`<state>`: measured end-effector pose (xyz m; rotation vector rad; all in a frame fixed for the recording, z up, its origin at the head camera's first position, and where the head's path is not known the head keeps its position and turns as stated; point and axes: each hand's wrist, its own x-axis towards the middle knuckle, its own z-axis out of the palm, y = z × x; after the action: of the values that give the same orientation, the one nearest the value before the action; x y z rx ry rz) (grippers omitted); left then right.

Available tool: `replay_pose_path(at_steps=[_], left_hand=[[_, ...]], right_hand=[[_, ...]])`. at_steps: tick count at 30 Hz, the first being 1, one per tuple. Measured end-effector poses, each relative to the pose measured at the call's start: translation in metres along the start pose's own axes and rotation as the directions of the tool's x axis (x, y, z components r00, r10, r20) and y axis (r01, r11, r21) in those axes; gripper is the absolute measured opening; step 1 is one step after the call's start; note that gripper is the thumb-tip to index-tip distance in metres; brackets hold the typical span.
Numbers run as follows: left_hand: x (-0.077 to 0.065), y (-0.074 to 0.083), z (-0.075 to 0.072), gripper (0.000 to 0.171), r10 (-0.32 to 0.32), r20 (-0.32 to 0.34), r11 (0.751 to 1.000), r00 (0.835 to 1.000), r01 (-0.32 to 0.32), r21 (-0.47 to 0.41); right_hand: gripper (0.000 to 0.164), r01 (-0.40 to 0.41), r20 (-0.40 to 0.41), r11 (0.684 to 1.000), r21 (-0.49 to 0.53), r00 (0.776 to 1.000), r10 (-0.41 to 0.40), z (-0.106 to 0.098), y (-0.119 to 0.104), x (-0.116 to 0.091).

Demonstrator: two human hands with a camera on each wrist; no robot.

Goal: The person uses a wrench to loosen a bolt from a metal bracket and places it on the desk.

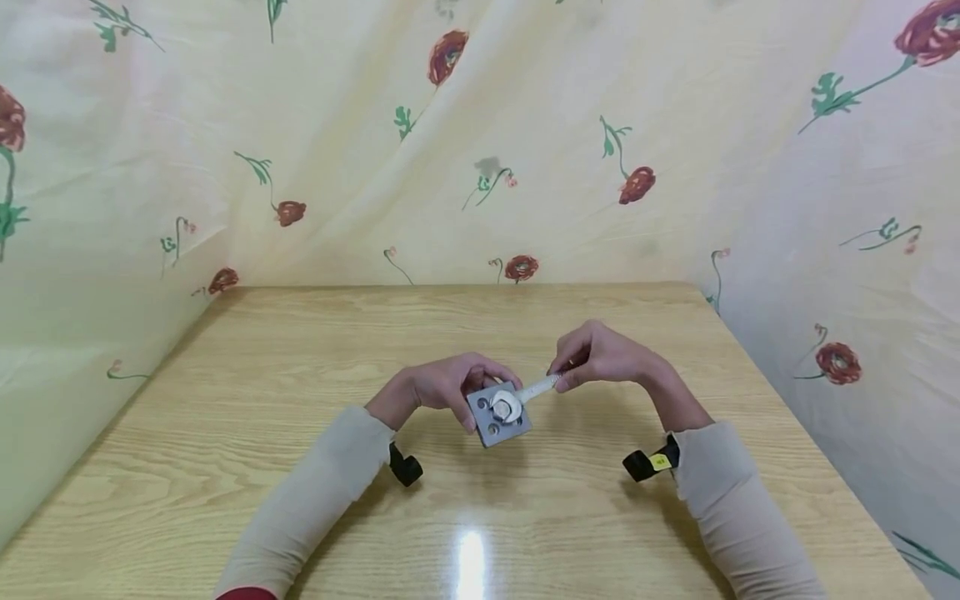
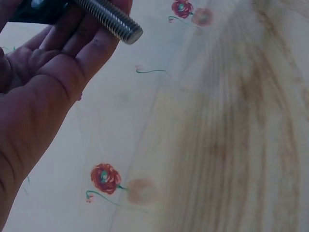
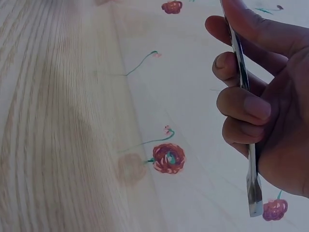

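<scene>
Head view gives us a left hand [image 1: 456, 379] curled round the grey metal block [image 1: 513, 431], thumb on the near edge and fingers at the far side, the block tilted and raised off the wood-grained table [image 1: 300, 350]. Holding it by the side, we judge, leaves the front face free, where the hex-headed bolt [image 1: 501, 409] sits. Around that bolt head lies one end of the spanner [image 1: 536, 389]; whether it fits snugly we cannot tell. Our right hand [image 1: 603, 357] pinches the spanner toward its other end, probably because a grip far from the bolt gives more leverage. From the right wrist we see its fingers curled about the narrow shaft, with a flattened end [image 3: 255, 205] sticking out past the palm. From the left wrist, a threaded shank [image 2: 113, 21] stands out in front of the fingers; we take it for the same bolt's. Lifting the block perhaps gives that protruding shank room. Both hands meet over the table's middle, joined through block, bolt and spanner.
</scene>
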<state>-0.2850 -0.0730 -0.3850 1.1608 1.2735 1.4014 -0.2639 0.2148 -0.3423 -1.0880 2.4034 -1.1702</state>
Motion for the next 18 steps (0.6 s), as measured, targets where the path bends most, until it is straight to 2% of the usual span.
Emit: replay_pose_path(at_steps=[5,9,14,18], left_hand=[[0.001,-0.005,0.002,0.085,-0.034,0.112,0.998,0.993,0.039,-0.049],[0.001,-0.005,0.002,0.102,-0.028,0.156,0.998,0.987,0.037,-0.053],[0.0,-0.001,-0.001,0.089,-0.01,0.118,0.999,0.993,0.015,-0.033],[-0.006,0.003,-0.006,0.079,0.042,0.012,0.999,0.999,-0.042,0.001]], right_hand=[[0.01,0.053,0.073,0.999,-0.006,0.996,-0.053,0.005,-0.007,0.004],[0.01,0.093,0.088,0.996,-0.011,0.992,-0.091,0.006,-0.01,0.006],[0.012,0.121,0.035,0.993,-0.015,0.992,-0.12,0.001,-0.008,0.002],[0.013,0.114,-0.067,0.993,-0.011,0.991,-0.114,-0.006,0.0,-0.004]])
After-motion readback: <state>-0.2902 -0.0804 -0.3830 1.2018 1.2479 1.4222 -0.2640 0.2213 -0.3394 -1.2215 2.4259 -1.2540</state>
